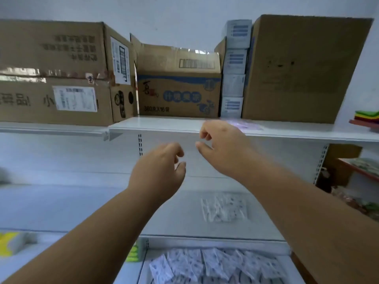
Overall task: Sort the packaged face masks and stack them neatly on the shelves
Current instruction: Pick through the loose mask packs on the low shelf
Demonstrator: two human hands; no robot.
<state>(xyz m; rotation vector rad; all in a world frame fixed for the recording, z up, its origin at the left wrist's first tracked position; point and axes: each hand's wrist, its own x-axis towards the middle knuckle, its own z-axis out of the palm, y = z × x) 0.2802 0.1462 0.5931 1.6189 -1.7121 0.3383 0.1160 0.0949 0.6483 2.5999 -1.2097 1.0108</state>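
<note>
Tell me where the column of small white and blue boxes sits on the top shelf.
In the head view, the white and blue boxes stand stacked right of centre on the top shelf, squeezed between the blue-printed carton and the tall plain carton.

Shelf front (164, 125) open (cartons (178, 95) block behind).

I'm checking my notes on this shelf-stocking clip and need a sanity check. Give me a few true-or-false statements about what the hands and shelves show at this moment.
1. Both hands, left hand and right hand, hold nothing. True.
2. The top shelf carries cardboard boxes. True.
3. The white packets on the lowest shelf stand in a neat stack. False: they lie loose and overlapping.
4. The left hand reaches higher than the right. False: the right hand is higher, at the top shelf's edge.
</note>
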